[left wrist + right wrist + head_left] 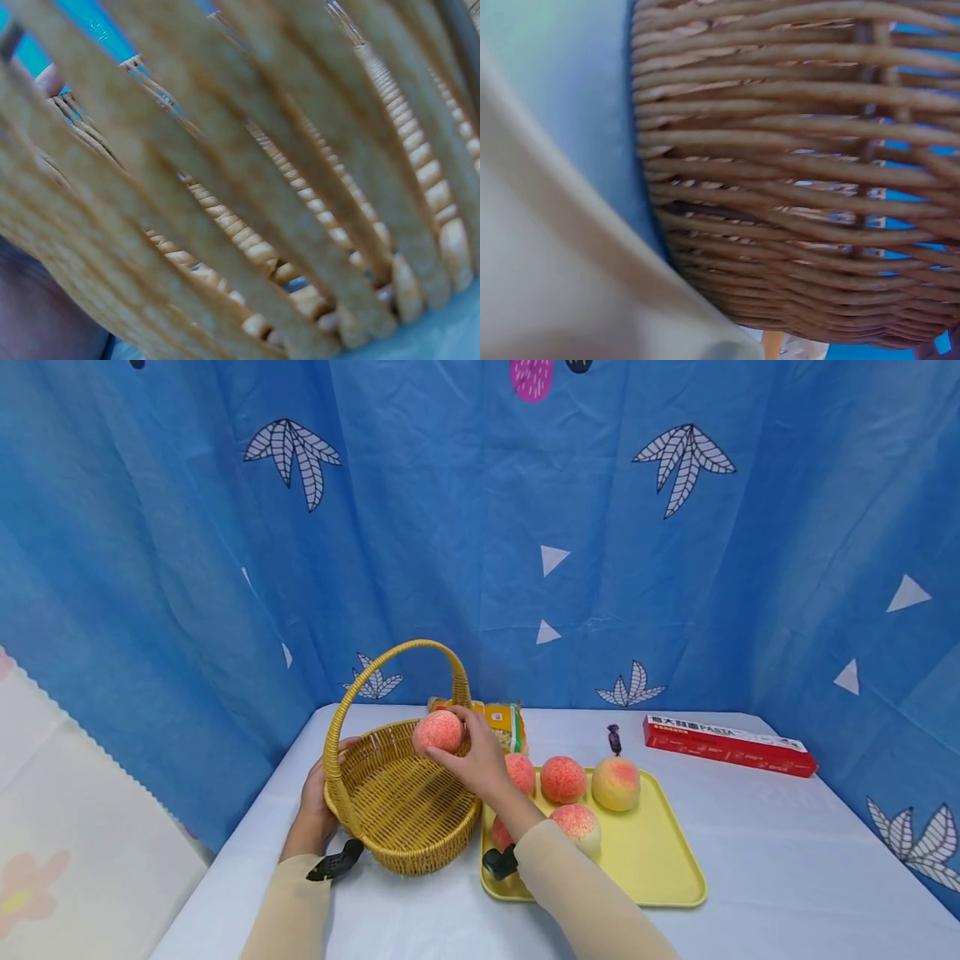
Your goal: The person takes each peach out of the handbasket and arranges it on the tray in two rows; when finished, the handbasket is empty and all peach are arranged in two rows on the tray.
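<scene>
A round wicker basket [420, 860] with a tall arched handle stands upright left of the middle of the table. My left hand [315, 797] grips its left side, fingertips over the rim. Above the basket's opening, my right hand [480, 756] holds a pinkish-red peach [438, 732] between thumb and fingers. Both wrist views are filled by the woven basket wall [225, 187], and neither shows the peach. Several more peaches [563, 779] lie on a yellow tray [660, 868] to the basket's right, some partly hidden by my right arm.
Behind the basket lies an orange-and-yellow food packet [506, 722], partly covered by my right hand. A purple-wrapped candy [614, 740] is beyond the tray. A red pasta box [731, 747] sits at the back right. Blue curtain [480, 527] hangs behind the table.
</scene>
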